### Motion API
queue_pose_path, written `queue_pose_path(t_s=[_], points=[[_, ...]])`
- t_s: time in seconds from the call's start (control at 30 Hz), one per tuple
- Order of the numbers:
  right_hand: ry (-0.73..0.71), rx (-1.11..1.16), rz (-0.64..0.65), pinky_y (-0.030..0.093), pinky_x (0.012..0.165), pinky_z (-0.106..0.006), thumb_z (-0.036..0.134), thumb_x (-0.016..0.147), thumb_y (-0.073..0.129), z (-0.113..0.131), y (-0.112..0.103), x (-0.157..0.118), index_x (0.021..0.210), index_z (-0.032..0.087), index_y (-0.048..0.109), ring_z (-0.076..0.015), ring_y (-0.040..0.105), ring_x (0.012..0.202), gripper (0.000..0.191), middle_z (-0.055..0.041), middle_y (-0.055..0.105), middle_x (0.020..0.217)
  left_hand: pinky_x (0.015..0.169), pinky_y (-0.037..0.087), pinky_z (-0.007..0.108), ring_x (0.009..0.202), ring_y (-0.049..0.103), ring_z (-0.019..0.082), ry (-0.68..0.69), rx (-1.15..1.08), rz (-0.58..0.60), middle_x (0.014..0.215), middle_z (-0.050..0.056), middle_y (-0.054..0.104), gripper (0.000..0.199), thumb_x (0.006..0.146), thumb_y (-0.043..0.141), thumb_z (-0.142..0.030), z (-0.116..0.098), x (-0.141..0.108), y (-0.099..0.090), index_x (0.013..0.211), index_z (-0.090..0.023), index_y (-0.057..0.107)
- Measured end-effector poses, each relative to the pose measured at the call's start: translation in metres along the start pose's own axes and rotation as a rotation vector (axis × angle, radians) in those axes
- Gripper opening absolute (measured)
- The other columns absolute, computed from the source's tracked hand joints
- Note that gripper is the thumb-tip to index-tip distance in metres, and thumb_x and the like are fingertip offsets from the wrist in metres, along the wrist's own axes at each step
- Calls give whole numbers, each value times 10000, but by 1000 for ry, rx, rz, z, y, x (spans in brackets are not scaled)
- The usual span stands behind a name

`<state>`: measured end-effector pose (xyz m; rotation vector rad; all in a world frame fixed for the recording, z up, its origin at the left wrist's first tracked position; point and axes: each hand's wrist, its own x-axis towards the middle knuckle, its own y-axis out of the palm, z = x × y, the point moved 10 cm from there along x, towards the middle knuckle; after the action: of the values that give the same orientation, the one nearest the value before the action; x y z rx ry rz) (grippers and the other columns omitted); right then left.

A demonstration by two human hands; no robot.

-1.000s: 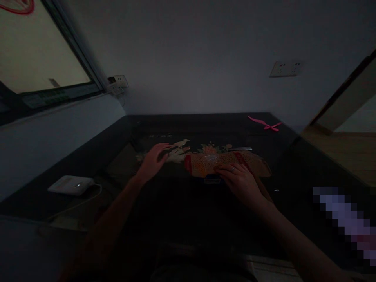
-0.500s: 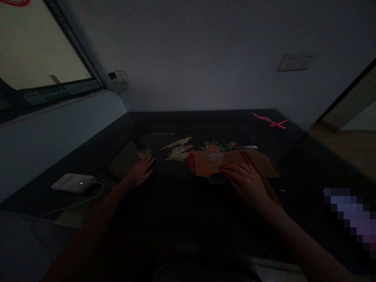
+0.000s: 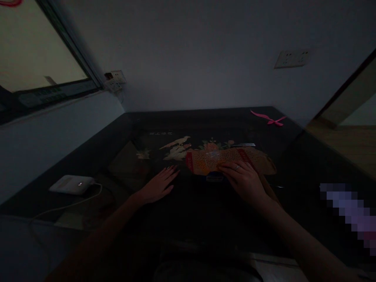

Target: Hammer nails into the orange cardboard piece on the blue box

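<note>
My right hand (image 3: 243, 176) lies over the near edge of a flattish packet (image 3: 211, 159), brown with dark dots, red bands and an orange patch. Its fingers are pressed together on that edge, and the thumb is partly hidden. A ring shows on one finger. Dark blue with a pale label shows along the packet's front side. My left hand (image 3: 160, 184) is low over the dark tabletop, left of the packet and apart from it. Its fingers are stretched out and it holds nothing. The light is very dim.
A white device (image 3: 72, 184) with a cable lies at the table's left. A pink ribbon (image 3: 274, 121) lies at the far right corner. Behind the packet is a thin silvery strip (image 3: 246, 145). A blurred-out purplish object (image 3: 346, 211) is at the right. Wall sockets (image 3: 292, 58) are above.
My left hand has moved right and slightly nearer to me, closer to the packet. My right hand stays on the packet's edge. The whole view has shifted slightly.
</note>
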<state>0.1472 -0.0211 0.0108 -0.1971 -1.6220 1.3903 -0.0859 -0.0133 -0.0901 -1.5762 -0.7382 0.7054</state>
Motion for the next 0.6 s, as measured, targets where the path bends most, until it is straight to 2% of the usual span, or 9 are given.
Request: queue_pose_path(t_s=[0.4,0.6], points=[[3,-32,6,423,800,-385,150,885,511,6,-4,4,1064,171,670,-241,573,960,240,-86,688,1066,1155,107,407,1411,102,204,281,-97,128,1537,56,115,651,912,388,-329,-108,10,-1,1467,-226,65],[16,-45,17,416,806,-376,168,890,511,6,-5,6,1067,192,664,-240,560,958,236,-87,675,1046,1154,102,409,1409,116,209,397,-123,137,1531,74,143,654,901,399,-338,-148,25,3,1466,-210,97]])
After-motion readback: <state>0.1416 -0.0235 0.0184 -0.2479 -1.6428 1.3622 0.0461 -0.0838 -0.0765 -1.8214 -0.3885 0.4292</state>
